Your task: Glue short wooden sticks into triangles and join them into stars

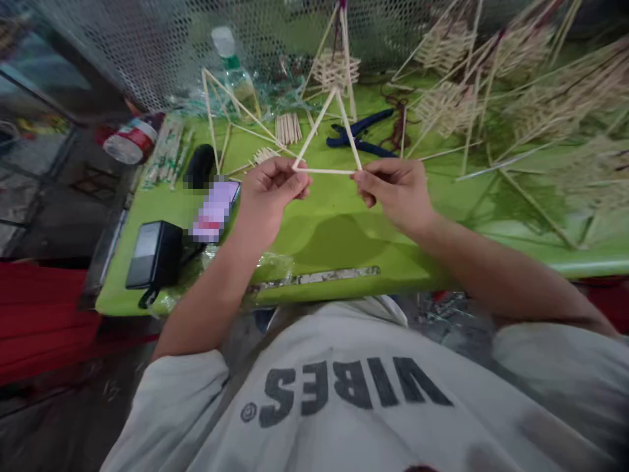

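A triangle of thin pale sticks (327, 172) is held up over the green table (324, 229), its apex pointing away from me. My left hand (272, 196) pinches its near left corner between thumb and fingers. At the near right corner, my right hand (396, 193) grips it the same way. Just beyond the triangle lie dark blue pliers (361, 134) and a bundle of short sticks (288, 128). A larger stick frame (211, 118) stands behind my left hand.
Several woven stick structures (447, 108) crowd the right and back. On the left are a phone (215, 210), a black box (154, 254), a jar (132, 139) and wrapped sticks (166, 152). A bottle (240, 82) stands behind. A metal strip (339, 275) lies along the near edge.
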Motion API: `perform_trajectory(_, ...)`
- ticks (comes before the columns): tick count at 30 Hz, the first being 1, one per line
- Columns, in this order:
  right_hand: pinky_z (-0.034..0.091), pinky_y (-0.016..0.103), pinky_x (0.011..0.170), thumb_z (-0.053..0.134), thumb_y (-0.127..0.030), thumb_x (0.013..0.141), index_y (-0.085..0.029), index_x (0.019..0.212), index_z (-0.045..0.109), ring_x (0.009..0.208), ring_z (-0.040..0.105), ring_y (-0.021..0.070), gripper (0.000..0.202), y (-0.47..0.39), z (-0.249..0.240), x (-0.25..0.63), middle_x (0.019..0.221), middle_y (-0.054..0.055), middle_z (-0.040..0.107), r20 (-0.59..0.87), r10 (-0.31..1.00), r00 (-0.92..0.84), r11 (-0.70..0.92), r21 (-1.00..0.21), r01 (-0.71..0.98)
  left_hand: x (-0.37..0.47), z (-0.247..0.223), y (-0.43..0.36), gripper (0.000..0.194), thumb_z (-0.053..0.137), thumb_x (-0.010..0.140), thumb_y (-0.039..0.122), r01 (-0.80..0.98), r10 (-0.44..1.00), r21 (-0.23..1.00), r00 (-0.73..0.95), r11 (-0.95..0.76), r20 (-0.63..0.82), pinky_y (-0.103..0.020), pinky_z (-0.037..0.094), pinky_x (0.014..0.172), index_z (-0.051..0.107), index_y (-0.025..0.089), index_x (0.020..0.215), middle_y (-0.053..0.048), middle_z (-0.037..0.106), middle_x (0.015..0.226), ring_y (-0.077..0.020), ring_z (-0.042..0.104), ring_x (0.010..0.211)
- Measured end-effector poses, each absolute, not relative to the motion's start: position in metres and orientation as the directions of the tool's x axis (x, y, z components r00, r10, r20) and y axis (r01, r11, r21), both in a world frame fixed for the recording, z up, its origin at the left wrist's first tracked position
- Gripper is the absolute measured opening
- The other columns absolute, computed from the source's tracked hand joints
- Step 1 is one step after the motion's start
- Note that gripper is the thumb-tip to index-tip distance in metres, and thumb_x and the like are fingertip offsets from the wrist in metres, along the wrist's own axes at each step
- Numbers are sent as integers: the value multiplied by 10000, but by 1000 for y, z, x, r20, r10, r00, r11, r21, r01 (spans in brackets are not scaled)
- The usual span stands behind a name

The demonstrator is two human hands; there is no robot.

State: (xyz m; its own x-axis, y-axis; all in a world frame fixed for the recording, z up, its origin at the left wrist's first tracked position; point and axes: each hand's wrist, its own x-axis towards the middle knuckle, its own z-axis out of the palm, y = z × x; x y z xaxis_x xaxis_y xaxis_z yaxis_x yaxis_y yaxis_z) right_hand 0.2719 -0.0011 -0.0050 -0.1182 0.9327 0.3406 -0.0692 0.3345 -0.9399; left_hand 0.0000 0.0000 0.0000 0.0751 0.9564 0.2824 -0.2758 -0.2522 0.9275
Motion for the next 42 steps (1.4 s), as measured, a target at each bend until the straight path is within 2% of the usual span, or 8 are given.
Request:
perform_trajectory(4, 468, 257, 456, 1045, -765, 920, -231, 797, 864, 502, 554, 89, 578, -3, -6, 262, 673, -2, 705, 369, 922, -115, 365, -929, -58, 4, -3, -5, 466, 1120, 877, 639, -252, 930, 910, 78, -329, 358, -241, 681, 730, 897, 273, 1061, 19, 849, 883, -112, 795, 767)
perform_trajectory(8, 469, 256, 438, 1056, -790, 885, -232, 798, 867, 501, 549, 89, 595, -8, -4, 256, 686, 3, 713, 377, 917, -133, 374, -926, -51, 8, -10, -7, 345, 1063, 979, 568, -221, 899, 890, 95, -399, 427, -269, 708, 763, 913, 294, 1124, 6, 849, 920, -127, 819, 807)
perform_trajectory(14, 557, 265, 454, 1088, -790, 835, -232, 882, 883, 512, 600, 105, 597, -7, -7, 258, 720, -4, 742, 368, 918, -144, 364, -930, -54, 11, -14, -5, 280, 1054, 992, 553, -143, 843, 837, 35, -527, 537, -248, 683, 712, 940, 318, 1093, 17, 852, 889, -111, 799, 757)
perform_trajectory(17, 569, 265, 460, 1061, -794, 874, -233, 902, 887, 514, 604, 107, 588, -6, -8, 260, 712, -6, 731, 396, 908, -137, 393, -918, -44, 10, -13, -5, 258, 1041, 1006, 551, -123, 832, 829, 40, -545, 553, -241, 678, 705, 945, 328, 1093, 21, 859, 903, -104, 796, 753)
perform_trajectory(30, 533, 261, 464, 1025, -759, 949, -227, 892, 910, 523, 624, 110, 547, -13, -8, 256, 771, 34, 809, 433, 885, -170, 441, -897, 9, 16, -7, -17, 296, 986, 1064, 546, -66, 864, 874, 130, -481, 486, -270, 706, 738, 922, 265, 1134, -24, 880, 937, -133, 837, 804)
perform_trajectory(34, 549, 266, 496, 963, -838, 972, -228, 958, 910, 549, 634, 109, 613, -12, -6, 258, 805, 29, 821, 393, 898, -199, 398, -917, -15, 17, -6, -19, 387, 993, 1035, 619, -39, 876, 882, 109, -469, 471, -282, 692, 722, 915, 242, 1072, -42, 887, 952, -141, 830, 793)
perform_trajectory(39, 443, 278, 468, 1069, -856, 825, -236, 974, 904, 536, 541, 95, 658, -8, -1, 259, 774, 2, 785, 348, 912, -218, 343, -937, -63, 18, -6, -20, 494, 1000, 992, 709, 26, 889, 895, 132, -446, 439, -277, 649, 673, 906, 226, 1030, -40, 876, 887, -139, 810, 735)
perform_trajectory(42, 394, 289, 472, 1104, -820, 800, -232, 918, 890, 549, 511, 97, 638, -7, 1, 259, 734, -5, 747, 337, 898, -283, 321, -942, -102, 18, -5, -21, 527, 1003, 973, 736, 30, 884, 893, 155, -450, 441, -278, 658, 688, 903, 223, 1041, -42, 884, 904, -149, 831, 758)
